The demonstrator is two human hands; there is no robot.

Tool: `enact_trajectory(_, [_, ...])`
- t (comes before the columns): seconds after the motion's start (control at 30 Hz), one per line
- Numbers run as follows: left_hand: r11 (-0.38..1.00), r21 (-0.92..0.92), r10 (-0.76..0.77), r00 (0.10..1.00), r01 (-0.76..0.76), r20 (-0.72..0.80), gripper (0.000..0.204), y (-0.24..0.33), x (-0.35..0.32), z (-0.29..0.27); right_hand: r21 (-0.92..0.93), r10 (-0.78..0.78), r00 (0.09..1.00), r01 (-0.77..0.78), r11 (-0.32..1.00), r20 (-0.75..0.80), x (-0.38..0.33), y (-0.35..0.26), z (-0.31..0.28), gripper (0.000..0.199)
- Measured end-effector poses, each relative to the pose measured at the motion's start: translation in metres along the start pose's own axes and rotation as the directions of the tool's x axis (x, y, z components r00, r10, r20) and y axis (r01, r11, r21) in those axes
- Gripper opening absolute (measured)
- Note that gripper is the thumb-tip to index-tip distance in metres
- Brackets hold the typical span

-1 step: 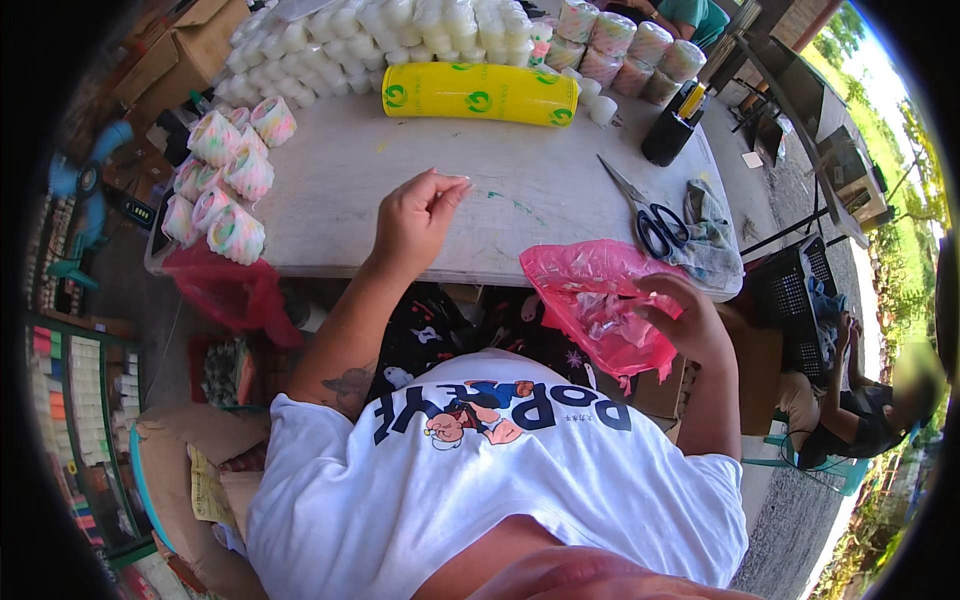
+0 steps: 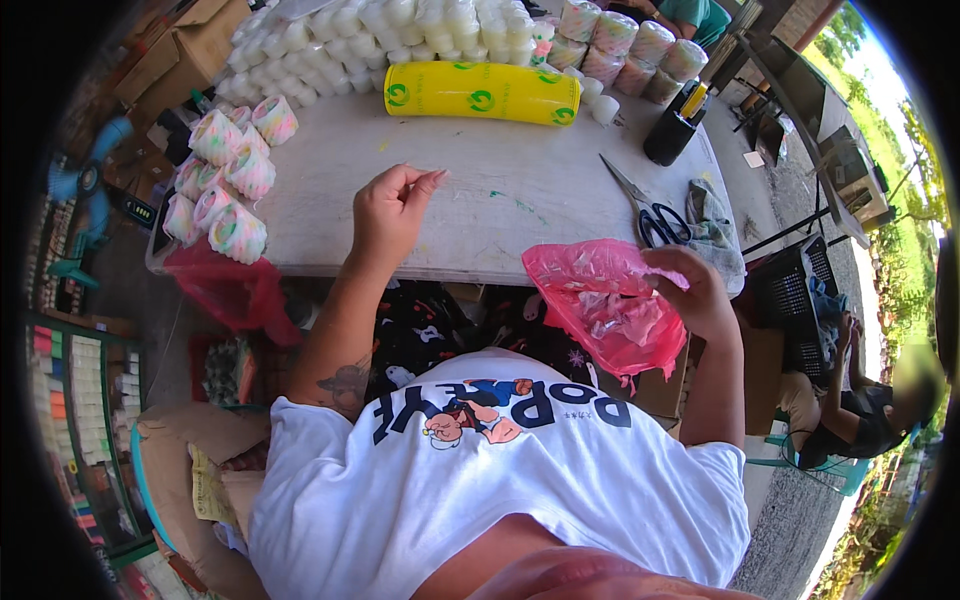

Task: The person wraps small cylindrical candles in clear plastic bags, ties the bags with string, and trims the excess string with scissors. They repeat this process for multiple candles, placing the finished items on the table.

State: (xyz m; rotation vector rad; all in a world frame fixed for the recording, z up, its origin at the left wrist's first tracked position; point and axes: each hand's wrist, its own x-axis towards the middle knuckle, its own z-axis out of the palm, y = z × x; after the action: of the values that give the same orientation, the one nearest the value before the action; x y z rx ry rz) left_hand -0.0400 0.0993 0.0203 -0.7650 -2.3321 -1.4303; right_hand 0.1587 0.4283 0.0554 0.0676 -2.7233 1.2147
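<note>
My left hand (image 2: 388,212) is raised over the near part of the white table (image 2: 330,200). Its thumb and fingers are pinched together, and what they hold, if anything, is too small to name. At the table's front edge hangs a pink plastic bag (image 2: 600,275), with crumpled clear scraps (image 2: 615,312) inside its mouth. My right hand (image 2: 697,298) grips the bag's right rim between curled fingers and thumb. A large roll of plastic film in yellow wrapping (image 2: 482,93) lies across the table beyond my hands.
Scissors (image 2: 655,215) and a grey rag (image 2: 710,228) lie at the right. Behind them stands a black holder (image 2: 675,130) with a yellow-handled tool. Pastel-patterned rolls (image 2: 235,180) are piled at the left; white stacked rolls (image 2: 380,40) line the back. A person (image 2: 855,415) sits far right.
My left hand has shifted a little to the left. My right hand has moved up onto the bag's rim, and the bag's right side has shifted slightly rightward.
</note>
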Motion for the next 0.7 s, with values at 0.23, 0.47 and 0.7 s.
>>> enact_trajectory(0.23, [0.980,0.199,0.035,0.991,-0.008,-0.131,0.029,-0.043,0.019,-0.037,0.202,0.083,0.973,-0.039,0.979,-0.214,0.196,0.004,0.012,0.038])
enact_trajectory(0.47, [0.981,0.193,0.010,1.000,-0.007,-0.017,0.057,-0.080,0.048,-0.008,0.183,0.273,0.961,-0.260,0.948,-0.049,0.321,0.033,0.051,0.044])
enact_trajectory(0.7, [0.812,-0.310,-0.439,0.867,0.496,0.235,0.055,-0.104,0.114,0.006,0.037,0.152,0.950,-0.147,0.988,-0.274,0.293,0.036,0.065,0.032])
